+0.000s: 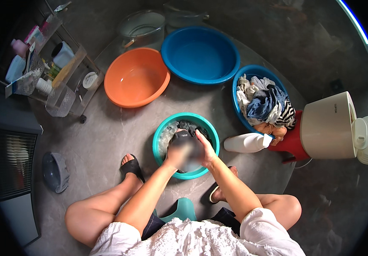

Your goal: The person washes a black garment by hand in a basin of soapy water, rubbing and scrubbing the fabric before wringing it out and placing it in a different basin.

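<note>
In front of me a turquoise plastic basin (215, 137) stands on the floor between my feet. Cloudy, sudsy water (166, 137) and a wet black cloth (182, 133) are in it. My left hand (175, 156) grips the bunched cloth from the left, just over the water. On the other side my right hand (208, 149) presses against the cloth, its fingers fairly straight and pointing away from me. A blur covers the space between the palms, so the finger contacts there are hidden. More of the black cloth lies in the water towards the far rim.
Beyond are an orange basin (136, 75) and a blue basin (200, 54). A white bottle (244, 143) stands by a blue tub (236, 96) of clothes (264, 102). Right is a beige-and-red appliance (326, 128); left, a shelf rack (81, 57) and grey bowl (51, 172).
</note>
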The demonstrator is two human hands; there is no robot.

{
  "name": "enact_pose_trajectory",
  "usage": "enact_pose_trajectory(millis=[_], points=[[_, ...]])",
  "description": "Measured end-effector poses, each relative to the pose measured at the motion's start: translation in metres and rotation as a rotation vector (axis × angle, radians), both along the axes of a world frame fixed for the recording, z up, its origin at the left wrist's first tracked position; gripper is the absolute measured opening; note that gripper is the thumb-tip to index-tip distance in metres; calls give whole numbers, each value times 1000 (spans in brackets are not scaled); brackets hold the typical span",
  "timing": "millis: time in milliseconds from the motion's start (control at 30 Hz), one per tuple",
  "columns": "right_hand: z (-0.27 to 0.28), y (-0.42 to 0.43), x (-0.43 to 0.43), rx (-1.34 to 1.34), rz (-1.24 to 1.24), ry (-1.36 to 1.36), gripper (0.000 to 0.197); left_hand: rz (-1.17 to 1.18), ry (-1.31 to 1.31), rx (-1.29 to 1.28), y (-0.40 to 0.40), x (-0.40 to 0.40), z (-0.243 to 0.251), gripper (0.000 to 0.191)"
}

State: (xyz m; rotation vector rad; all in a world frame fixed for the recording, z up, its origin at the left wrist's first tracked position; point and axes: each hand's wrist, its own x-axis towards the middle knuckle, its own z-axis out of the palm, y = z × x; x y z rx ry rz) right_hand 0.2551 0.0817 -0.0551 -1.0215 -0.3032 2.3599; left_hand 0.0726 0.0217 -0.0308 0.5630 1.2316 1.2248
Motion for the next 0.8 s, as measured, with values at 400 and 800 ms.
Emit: enact_pose_trajectory(millis=[400, 800], points=[[41, 64, -6, 761, 405, 81, 40, -304, 885, 904, 10, -24, 64, 30], [36, 102, -52, 600, 1258, -687, 68, -750, 1288, 1330, 34, 27, 4, 13]])
